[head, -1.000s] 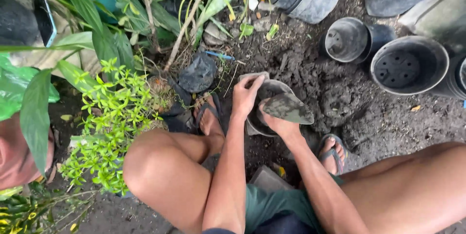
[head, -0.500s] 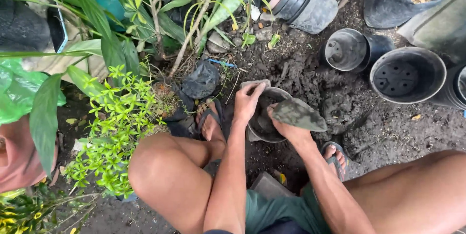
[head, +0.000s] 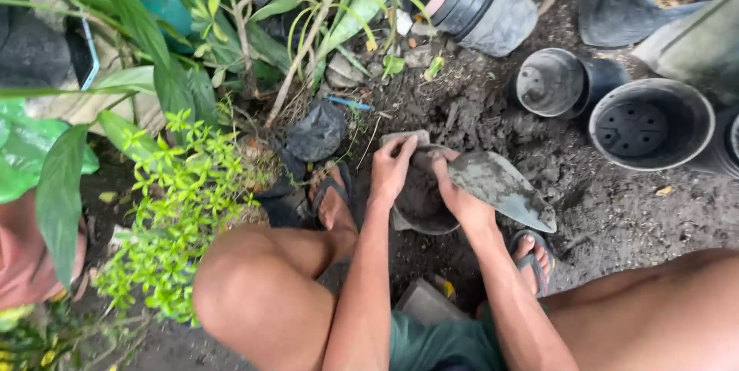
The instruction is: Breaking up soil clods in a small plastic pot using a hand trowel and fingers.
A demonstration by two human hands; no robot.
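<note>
A small black plastic pot point(head: 422, 200) half full of dark soil sits on the ground between my feet. My left hand point(head: 392, 168) grips its far-left rim. My right hand point(head: 456, 195) rests over the pot's right side and holds a grey, mud-caked trowel point(head: 504, 188). The trowel's blade points to the lower right, away from the pot, and lies over the loose soil point(head: 493, 121) beside it.
Empty black pots stand at the right: a small one point(head: 550, 81) and a larger one point(head: 648, 122). A grey pot point(head: 488, 3) lies tipped at the top. Leafy plants point(head: 181, 186) crowd the left. My sandalled feet point(head: 332, 198) flank the pot.
The trowel blade has swung from lying over the pot to pointing down-right, off the pot. My right hand has shifted up onto the pot's rim. The left hand keeps its grip.
</note>
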